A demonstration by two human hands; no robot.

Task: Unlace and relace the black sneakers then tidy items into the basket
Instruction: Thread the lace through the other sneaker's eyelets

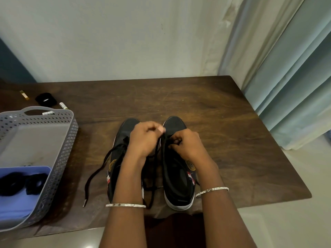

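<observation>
Two black sneakers stand side by side on the wooden table, toes pointing away from me: the left sneaker (pixel 119 158) and the right sneaker (pixel 179 176). My left hand (pixel 143 140) pinches a black lace (pixel 157 154) that rises from the right sneaker. My right hand (pixel 188 145) grips the lace at the right sneaker's eyelets. A loose lace end (pixel 95 174) from the left sneaker trails over the table toward me. The grey perforated basket (pixel 69 140) sits at the left.
Inside the basket lie a blue cloth (pixel 21 197) and black bands (pixel 23 182). Behind it on the table (pixel 223 140) are a black round item (pixel 46 99), a gold stick (pixel 24 95) and two small white tubes (pixel 64 105). A curtain (pixel 286 77) hangs at the right.
</observation>
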